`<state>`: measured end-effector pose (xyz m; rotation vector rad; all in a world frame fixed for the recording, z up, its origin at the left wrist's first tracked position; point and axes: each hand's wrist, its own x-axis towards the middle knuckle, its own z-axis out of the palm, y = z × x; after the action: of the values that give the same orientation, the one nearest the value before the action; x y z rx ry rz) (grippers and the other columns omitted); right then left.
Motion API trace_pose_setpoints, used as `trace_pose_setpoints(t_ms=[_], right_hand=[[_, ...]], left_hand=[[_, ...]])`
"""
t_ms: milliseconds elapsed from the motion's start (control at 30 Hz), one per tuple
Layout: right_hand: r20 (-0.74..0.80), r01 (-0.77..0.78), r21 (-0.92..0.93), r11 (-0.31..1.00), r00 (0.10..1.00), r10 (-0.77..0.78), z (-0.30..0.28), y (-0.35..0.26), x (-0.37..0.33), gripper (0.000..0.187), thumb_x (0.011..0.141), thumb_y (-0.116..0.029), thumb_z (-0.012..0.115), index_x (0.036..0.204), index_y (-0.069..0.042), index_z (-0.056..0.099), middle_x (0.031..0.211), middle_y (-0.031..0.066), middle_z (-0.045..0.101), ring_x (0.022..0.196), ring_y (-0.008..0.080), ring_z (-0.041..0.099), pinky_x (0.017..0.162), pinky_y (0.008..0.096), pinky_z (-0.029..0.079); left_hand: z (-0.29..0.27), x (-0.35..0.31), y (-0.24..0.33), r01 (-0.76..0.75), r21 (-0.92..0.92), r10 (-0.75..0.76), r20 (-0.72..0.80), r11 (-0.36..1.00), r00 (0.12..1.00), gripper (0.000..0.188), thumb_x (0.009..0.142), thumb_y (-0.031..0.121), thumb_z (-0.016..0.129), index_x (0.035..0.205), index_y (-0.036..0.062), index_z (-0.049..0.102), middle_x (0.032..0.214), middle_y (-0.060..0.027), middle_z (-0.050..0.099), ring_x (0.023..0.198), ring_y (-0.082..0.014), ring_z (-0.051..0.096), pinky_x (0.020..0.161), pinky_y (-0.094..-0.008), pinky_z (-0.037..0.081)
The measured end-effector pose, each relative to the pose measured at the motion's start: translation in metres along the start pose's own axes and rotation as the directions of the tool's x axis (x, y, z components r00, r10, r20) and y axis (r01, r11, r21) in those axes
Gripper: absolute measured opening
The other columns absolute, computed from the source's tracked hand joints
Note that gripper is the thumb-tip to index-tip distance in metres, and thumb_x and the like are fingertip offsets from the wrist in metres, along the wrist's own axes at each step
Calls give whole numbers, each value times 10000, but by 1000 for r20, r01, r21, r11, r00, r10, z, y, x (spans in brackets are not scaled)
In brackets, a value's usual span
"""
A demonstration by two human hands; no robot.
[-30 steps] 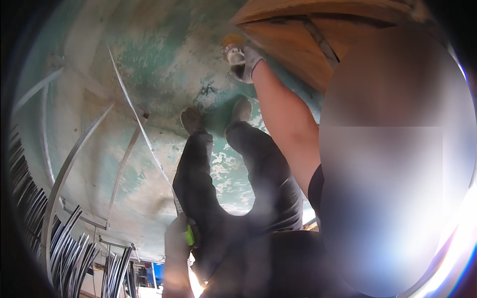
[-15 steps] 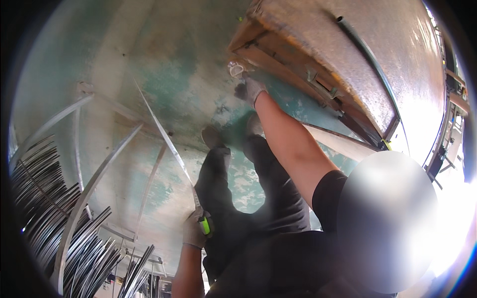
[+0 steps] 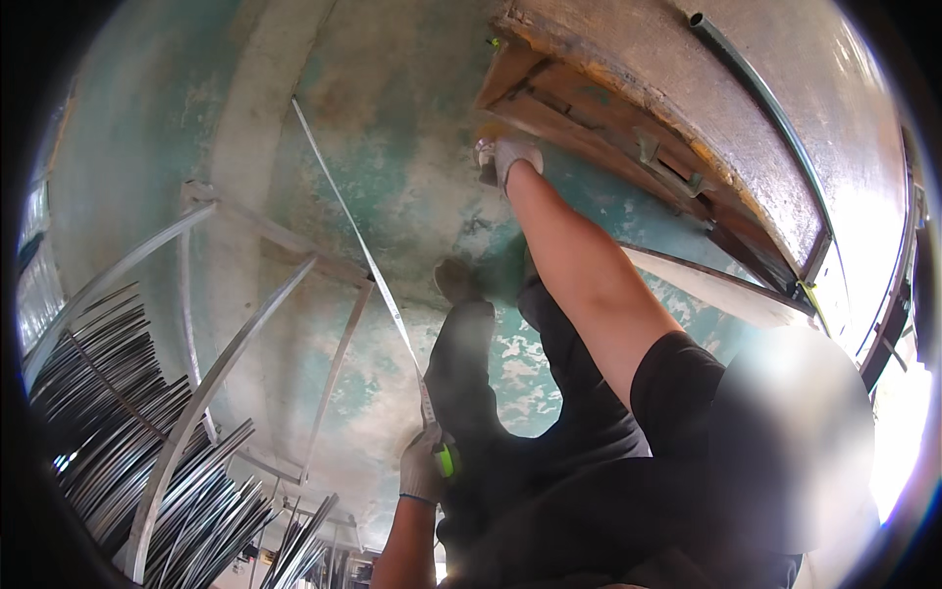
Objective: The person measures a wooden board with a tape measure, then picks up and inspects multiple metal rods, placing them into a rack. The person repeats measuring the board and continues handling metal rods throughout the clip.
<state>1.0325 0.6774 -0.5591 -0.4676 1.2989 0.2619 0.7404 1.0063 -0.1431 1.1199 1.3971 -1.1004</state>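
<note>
My left hand [image 3: 420, 467], in a pale work glove, is closed around a tape measure [image 3: 445, 459] with a black and bright green case, beside my left thigh. Its long pale blade [image 3: 378, 282] reaches out over the floor, the free end far ahead and to the left. My right arm stretches forward past my knees. At its end my gloved right hand [image 3: 519, 155] is closed at a small, pale, ring-shaped thing [image 3: 484, 149] near the floor; its fingers are partly hidden and the thing's kind is unclear.
A large brown, worn-topped bench [image 3: 638, 49] stands at right, with a dark tube [image 3: 756, 83] lying on it. Curved metal rack bars [image 3: 211, 393] and bundles of thin dark rods [image 3: 167, 481] fill the lower left. The floor [image 3: 392, 177] has worn green paint.
More of the tape blade is out, and its free end reaches farther ahead. My right hand has turned, showing its back over the ring-shaped thing. The whole view has shifted slightly.
</note>
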Motion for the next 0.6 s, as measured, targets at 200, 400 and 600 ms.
trace_pose_setpoints(t_ms=[200, 400, 600], right_hand=[[70, -192, 619, 762, 979, 191, -9, -4, -15, 129, 1012, -78, 576, 1133, -107, 609, 938, 81, 672, 779, 202, 685, 663, 369, 568], [-89, 166, -440, 883, 970, -227, 11, -28, -75, 148, 944, -162, 638, 1033, -62, 702, 948, 170, 729, 900, 324, 726, 806, 426, 585], [502, 599, -801, 5, 675, -540, -49, 3, -261, 287, 982, -262, 653, 1147, -41, 732, 1074, 228, 758, 1007, 447, 724, 920, 507, 579]], left_hand=[[-3, 7, -12, -63, 91, 68, -53, 994, 996, 446, 1152, 434, 479, 944, 65, 617, 646, -57, 567, 467, -191, 532, 434, -313, 397], [-6, 4, 0, 16, -102, -18, -13, 995, 1000, 449, 1155, 452, 462, 950, 79, 606, 666, -57, 553, 484, -203, 537, 447, -326, 413], [-31, 6, -30, -368, 82, 366, 43, 926, 930, 442, 1165, 451, 437, 945, 100, 591, 757, -49, 561, 630, -197, 595, 560, -315, 508]])
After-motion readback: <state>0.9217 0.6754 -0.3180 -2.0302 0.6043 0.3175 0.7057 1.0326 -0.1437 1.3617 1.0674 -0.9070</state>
